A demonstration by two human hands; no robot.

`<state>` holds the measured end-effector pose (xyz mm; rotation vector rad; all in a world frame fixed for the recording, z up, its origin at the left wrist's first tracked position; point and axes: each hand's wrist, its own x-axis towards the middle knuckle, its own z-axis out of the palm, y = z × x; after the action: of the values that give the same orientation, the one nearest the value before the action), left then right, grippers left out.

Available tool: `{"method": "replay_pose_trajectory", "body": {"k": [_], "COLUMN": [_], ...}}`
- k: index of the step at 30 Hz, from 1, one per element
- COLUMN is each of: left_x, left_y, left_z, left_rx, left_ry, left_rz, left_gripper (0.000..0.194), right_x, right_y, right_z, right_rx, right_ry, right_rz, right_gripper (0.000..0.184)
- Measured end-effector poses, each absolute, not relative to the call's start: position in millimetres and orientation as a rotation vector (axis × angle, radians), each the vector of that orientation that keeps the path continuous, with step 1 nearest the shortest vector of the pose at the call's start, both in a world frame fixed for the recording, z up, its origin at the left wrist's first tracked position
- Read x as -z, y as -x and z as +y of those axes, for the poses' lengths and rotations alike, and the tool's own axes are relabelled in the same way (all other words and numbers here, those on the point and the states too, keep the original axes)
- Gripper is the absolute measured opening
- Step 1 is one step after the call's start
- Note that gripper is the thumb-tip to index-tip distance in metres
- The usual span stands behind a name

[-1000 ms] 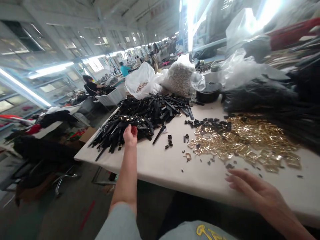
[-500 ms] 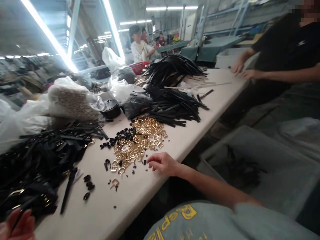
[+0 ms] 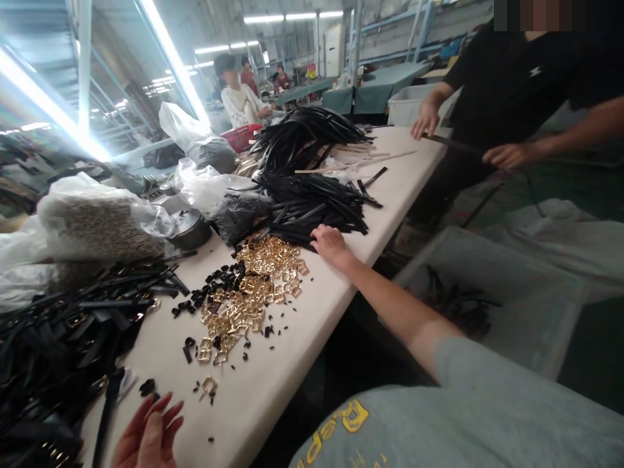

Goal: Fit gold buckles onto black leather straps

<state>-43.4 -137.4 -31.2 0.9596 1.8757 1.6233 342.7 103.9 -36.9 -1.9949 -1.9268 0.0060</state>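
Note:
My right hand [image 3: 330, 244] reaches out across the white table [image 3: 273, 383] and rests against the near end of a pile of black straps [image 3: 312, 205], fingers curled down onto them. Just left of it lies a heap of gold buckles [image 3: 253, 286] with small black loops [image 3: 214, 286] mixed in. My left hand [image 3: 149, 432] lies at the bottom edge, fingers stretched out flat and holding nothing, beside a big pile of black straps with buckles [image 3: 58, 344].
A co-worker in black [image 3: 517, 91] handles a strap at the table's far end. Plastic bags [image 3: 97, 221] and a black round tin [image 3: 188, 227] stand at the back. A grey bin [image 3: 492, 292] sits on the floor to the right.
My right hand moved away from the buckle heap up to the black strap pile. My left hand came further into view, fingers spread. The view swung slightly right.

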Motion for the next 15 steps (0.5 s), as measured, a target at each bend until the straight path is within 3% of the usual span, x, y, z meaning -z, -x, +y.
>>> {"method": "replay_pose_trajectory", "body": {"k": [7, 10, 12, 15], "left_x": [37, 41, 43, 42], "left_y": [21, 10, 0, -14], "left_z": [-139, -135, -132, -126], "left_rx": [-1.556, -1.540, -1.493, -1.447], "left_ry": [-0.989, -1.050, -1.073, -1.074], "left_rz": [1.770, 1.698, 1.630, 1.501], "left_gripper": [0.017, 0.023, 0.032, 0.045], "right_x": [30, 21, 19, 22], "right_y": [-341, -332, -316, -285], "right_z": [96, 77, 51, 1], "right_rx": [-0.023, -0.070, -0.293, -0.891], "right_ry": [2.003, 1.782, 1.520, 1.143], "right_rz": [-1.888, -1.881, -1.921, -2.022], "right_gripper": [0.031, 0.029, 0.025, 0.032]}}
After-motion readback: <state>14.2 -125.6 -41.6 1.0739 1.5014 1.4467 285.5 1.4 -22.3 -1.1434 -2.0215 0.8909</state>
